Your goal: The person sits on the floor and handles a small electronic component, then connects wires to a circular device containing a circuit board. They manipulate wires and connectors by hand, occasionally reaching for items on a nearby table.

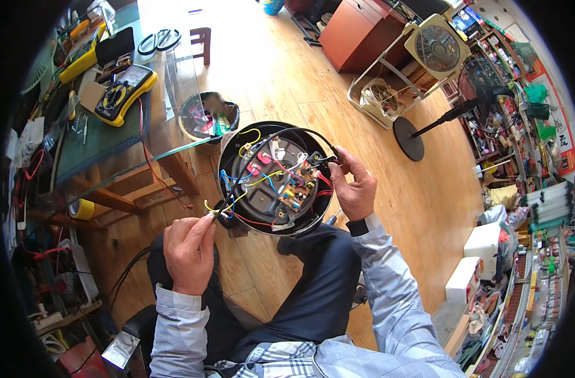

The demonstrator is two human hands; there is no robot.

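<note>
A round black appliance base [260, 200] sits open in front of my knees, its inner parts exposed. Inside it are a brown circuit board [296, 186] and several red, blue and yellow wires. A black cord [287, 130] arches over the upper rim. My left hand [190, 253] pinches the black cord's end at the left rim, where thin yellow and blue wires fan out past the fingertips. At the right rim, my right hand [355, 188] has thumb and fingers closed on the black cord. The exact grip of the right fingertips is partly hidden.
To the left stands a glass-topped table [168, 148] with a yellow multimeter [126, 94] and scissors [159, 41]. A wicker basket [196, 134] is behind the base. Fans, including a box fan [436, 47] and a stand fan [483, 94], and crowded shelves [514, 302] line the right.
</note>
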